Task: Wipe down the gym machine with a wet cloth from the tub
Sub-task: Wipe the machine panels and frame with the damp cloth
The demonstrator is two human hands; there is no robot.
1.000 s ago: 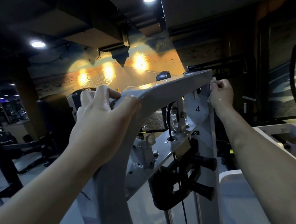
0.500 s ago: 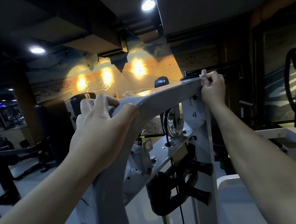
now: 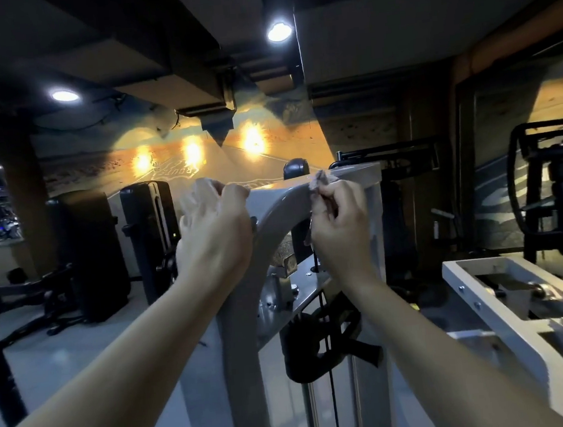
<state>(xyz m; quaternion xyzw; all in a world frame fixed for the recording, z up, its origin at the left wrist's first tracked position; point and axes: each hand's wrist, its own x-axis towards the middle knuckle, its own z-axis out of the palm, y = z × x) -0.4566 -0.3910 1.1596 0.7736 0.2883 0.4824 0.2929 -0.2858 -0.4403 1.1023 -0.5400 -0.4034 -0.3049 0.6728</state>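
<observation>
The grey gym machine frame [image 3: 279, 210] curves up in front of me, with its flat top bar at chest height. My left hand [image 3: 215, 235] grips the curved left corner of that frame, fingers curled over its top edge. My right hand [image 3: 341, 223] pinches a small crumpled pale cloth [image 3: 320, 179] and presses it against the top bar near the middle. Below hang a black cable pulley block [image 3: 320, 344] and chrome guide rods. The tub is not in view.
A second white machine frame [image 3: 508, 298] stands close on the right. Black padded machines [image 3: 88, 252] and a black rack [image 3: 553, 194] fill the left and far right. A pale floor stretches away on the left.
My right hand has slid the cloth leftward along the top bar, from its far right end to near the middle. My left hand kept its grip on the corner.
</observation>
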